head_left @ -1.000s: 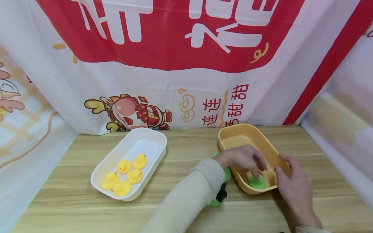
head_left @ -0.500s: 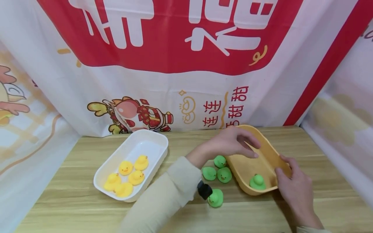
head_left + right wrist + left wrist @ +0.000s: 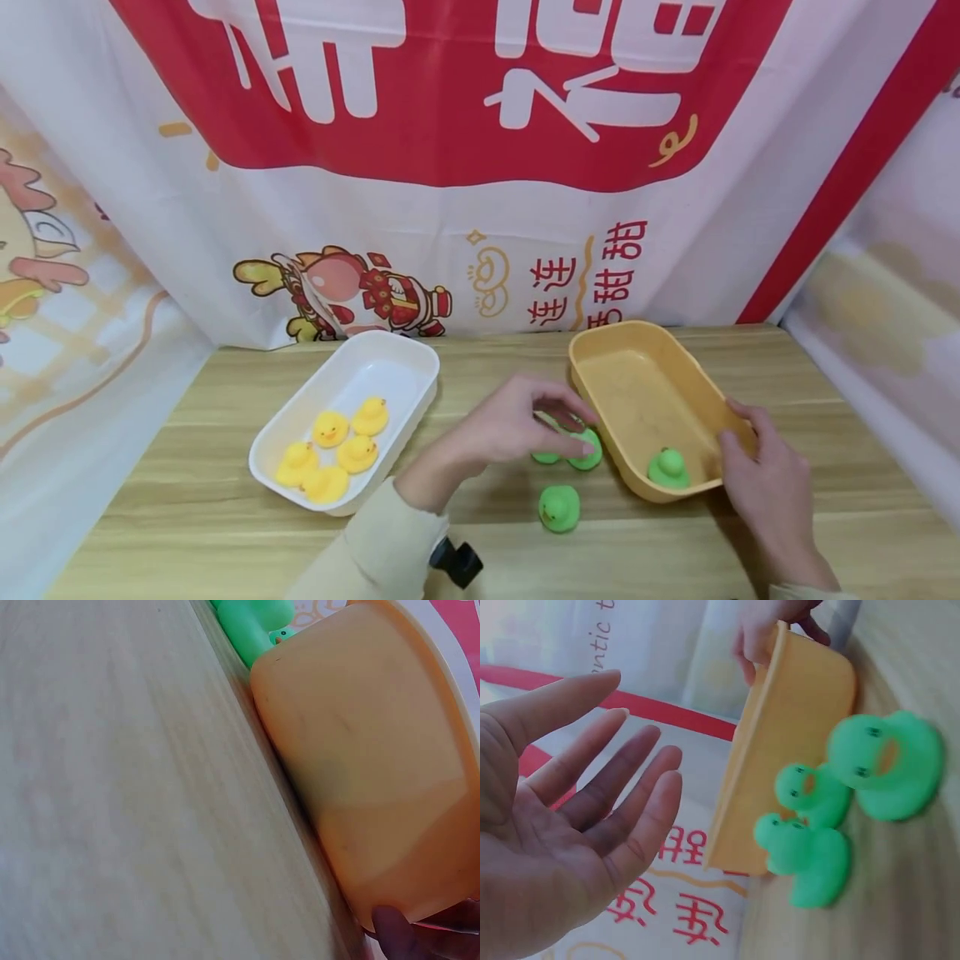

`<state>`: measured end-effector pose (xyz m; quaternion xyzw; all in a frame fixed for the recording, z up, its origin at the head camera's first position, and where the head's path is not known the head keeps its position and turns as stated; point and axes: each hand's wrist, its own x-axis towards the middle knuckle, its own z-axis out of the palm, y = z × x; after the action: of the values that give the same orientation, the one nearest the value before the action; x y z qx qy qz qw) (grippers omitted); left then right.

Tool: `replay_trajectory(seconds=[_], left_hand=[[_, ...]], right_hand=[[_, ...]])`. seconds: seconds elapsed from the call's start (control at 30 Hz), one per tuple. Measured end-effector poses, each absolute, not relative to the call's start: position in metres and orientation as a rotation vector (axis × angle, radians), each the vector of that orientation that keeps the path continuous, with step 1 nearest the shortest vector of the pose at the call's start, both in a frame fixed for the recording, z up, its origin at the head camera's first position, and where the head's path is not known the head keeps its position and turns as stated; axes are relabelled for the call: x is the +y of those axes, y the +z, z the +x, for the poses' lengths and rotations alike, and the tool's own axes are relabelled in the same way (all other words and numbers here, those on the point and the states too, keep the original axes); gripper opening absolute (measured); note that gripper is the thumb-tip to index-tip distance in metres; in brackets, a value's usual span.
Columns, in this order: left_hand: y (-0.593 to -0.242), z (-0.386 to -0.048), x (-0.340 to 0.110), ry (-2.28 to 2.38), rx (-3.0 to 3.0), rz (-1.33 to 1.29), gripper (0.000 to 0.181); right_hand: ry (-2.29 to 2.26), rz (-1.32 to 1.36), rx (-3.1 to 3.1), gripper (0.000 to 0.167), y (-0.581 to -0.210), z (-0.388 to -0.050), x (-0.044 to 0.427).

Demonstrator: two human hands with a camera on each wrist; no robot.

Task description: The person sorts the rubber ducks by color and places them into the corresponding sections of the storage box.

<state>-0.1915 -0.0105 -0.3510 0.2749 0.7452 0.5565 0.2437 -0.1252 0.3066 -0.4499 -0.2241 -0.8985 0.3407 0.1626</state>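
My left hand (image 3: 517, 425) hovers over a cluster of green toy ducks, fingers extended and holding nothing. One green duck (image 3: 589, 455) shows past its fingertips, beside the yellow-orange bin (image 3: 622, 383); others are partly hidden beneath the hand. A separate green duck (image 3: 559, 509) sits nearer the front. Inside the bin rests a single green duck (image 3: 669, 468). With thumb and fingers, my right hand (image 3: 772, 483) grips the bin's right wall. In the left wrist view, the ducks (image 3: 885, 765) lie apart from the open palm.
A white bin (image 3: 375, 375) with several yellow toy ducks (image 3: 330, 429) stands on the left of the wooden table (image 3: 480, 550). Behind the table hangs a printed red and white cloth (image 3: 442, 225), with more cloth on both sides.
My left hand has left the green duck in the orange bin, lifted over the bin's wall and moved left above the other green ducks. The right hand keeps its grip on the bin.
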Motion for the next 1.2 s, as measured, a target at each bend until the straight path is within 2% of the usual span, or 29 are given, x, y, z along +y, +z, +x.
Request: replay_trajectory(seconds=[0.27,0.4,0.67,0.93,1.2], left_hand=[[-0.373,-0.175,-0.031,1.568,1.983,0.675,0.027],[-0.375,-0.173,-0.034,1.581,1.978,0.645,0.026],[-0.376,-0.169,-0.039,1.583,1.980,0.640,0.028],[-0.379,-0.166,-0.040,1.581,1.987,0.611,0.026],[-0.380,-0.163,-0.038,1.563,1.980,0.590,0.021]], right_hand=[[1.114,-0.655,-2.501,0.045,-0.451,-0.125,0.311],[1.454,-0.672,-2.468,0.047,-0.452,-0.125,0.323],[2.145,-0.501,-2.226,0.049,-0.455,-0.125,0.349],[1.812,-0.491,-2.529,0.056,-0.453,-0.127,0.340],[1.616,-0.413,-2.593,0.055,-0.454,-0.124,0.334]])
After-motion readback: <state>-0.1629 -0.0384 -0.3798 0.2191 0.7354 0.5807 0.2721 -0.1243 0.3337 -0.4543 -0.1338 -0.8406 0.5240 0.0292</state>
